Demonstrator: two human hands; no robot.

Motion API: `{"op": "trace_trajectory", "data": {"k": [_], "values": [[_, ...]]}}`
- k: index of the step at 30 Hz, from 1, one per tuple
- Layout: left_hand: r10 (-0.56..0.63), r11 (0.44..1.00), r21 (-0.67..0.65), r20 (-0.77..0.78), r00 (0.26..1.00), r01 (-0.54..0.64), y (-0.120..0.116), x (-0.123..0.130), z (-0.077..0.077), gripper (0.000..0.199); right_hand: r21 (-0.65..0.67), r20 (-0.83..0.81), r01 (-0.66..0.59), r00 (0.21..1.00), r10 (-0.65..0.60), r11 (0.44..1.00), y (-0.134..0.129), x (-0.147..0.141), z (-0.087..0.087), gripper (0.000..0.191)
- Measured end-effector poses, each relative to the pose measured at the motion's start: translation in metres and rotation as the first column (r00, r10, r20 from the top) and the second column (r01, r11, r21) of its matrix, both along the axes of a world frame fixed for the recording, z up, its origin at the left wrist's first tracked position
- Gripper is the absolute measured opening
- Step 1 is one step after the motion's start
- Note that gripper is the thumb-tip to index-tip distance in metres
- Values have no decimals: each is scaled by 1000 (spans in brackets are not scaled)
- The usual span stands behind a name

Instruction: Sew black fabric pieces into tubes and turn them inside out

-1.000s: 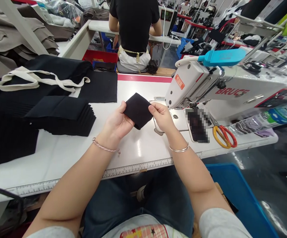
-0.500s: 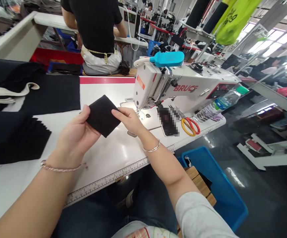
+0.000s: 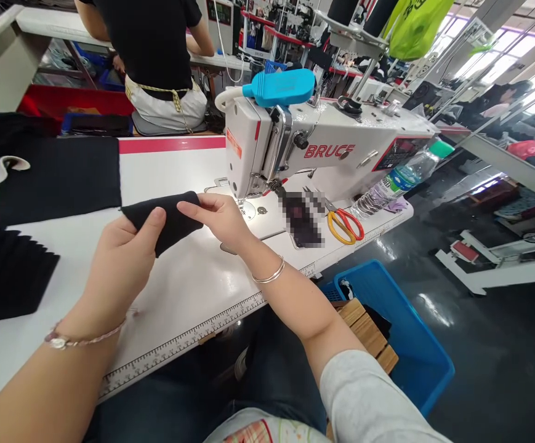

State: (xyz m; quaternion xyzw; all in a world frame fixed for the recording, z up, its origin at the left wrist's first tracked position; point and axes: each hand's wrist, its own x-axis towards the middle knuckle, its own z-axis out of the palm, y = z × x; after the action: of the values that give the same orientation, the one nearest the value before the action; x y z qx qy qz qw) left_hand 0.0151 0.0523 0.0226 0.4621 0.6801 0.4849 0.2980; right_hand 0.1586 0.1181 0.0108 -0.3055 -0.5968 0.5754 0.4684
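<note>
"Okay, so where's the black cloth (image 3: 172,230), lying on the counter (image 3: 179,289) or up in the hands?"

"In the hands. It's stretched between them, somewhere between the ruler strip (image 3: 188,337) on the front edge and the pink strip (image 3: 170,144) along the back edge. Can't tell if any of it touches the counter."

"Which hand's got which bit?"

"Left hand (image 3: 126,258) has the left end, thumb pressed on top, fingers mostly hidden. Right hand (image 3: 221,218) is pinching the right end, thumb on the side facing us."

"Close to the sewing machine (image 3: 322,132)?"

"Right hand's just beside the needle end, cloth a bit further left."

"Anything else around?"

"Yeah, black stack (image 3: 11,277) off to the left, flat black panel (image 3: 64,175) by the back edge, scissors (image 3: 330,225) and a bottle (image 3: 394,181) toward the right corner."
</note>
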Motion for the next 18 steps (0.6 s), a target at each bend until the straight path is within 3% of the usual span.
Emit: {"op": "trace_trajectory", "data": {"k": [3,8,13,18], "values": [[45,998,-29,-95,994,-48,-1,2,4,40,-33,42,48,998,-47,998,1,-1,-1,40],[130,985,130,-102,986,-117,1,7,6,30,-64,-5,22,1000,-23,998,1,-2,-3,37],[139,961,237,26,990,-141,4,8,3,25,-110,-163,-58,986,39,992,1,-3,-4,32],[91,970,213,119,989,-114,2,10,6,29,-181,-186,-149,976,114,972,1,-4,-5,29]]}}
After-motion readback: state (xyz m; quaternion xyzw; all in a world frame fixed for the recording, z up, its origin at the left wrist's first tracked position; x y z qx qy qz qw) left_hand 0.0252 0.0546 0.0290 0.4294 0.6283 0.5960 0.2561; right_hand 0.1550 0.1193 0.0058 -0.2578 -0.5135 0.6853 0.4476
